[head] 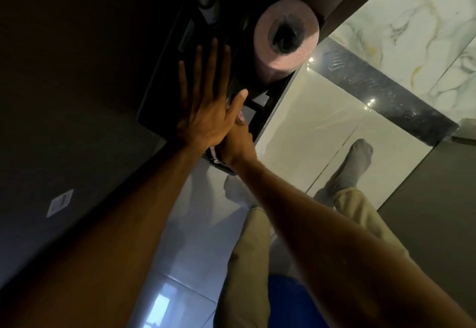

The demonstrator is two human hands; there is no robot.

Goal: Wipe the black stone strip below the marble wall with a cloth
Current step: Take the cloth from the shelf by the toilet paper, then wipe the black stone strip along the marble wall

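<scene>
Both hands are up against a dark wall-mounted box [164,111], not on the stone yet. The left hand [208,111] is spread flat, fingers fanned toward 12 o'clock, palm pressed on the box front. The right hand [237,145] sits right under it, touching the left's heel, knuckles curled in. There's a bit of pale stuff poking out near its wrist at about 7 o'clock that could be the cloth, but honestly I can't tell, and I can't tell if that hand is gripping anything.

At 1 o'clock from the hands, a big pinkish paper roll [286,36] sits in the box. Out past that at 3 o'clock is the black stone strip [383,93], running diagonally between the glossy white floor [316,121] and the marble wall [417,31]. It shows speckles and bright glare spots. Socked feet [353,165] are down at 5 o'clock.

My guess for this step: get the cloth properly bunched in the right hand first, then keep the left braced on the box for balance while leaning over. Start at one end of the strip and pull along its length in one direction, flat pressure, so you don't smear onto the marble above.
</scene>
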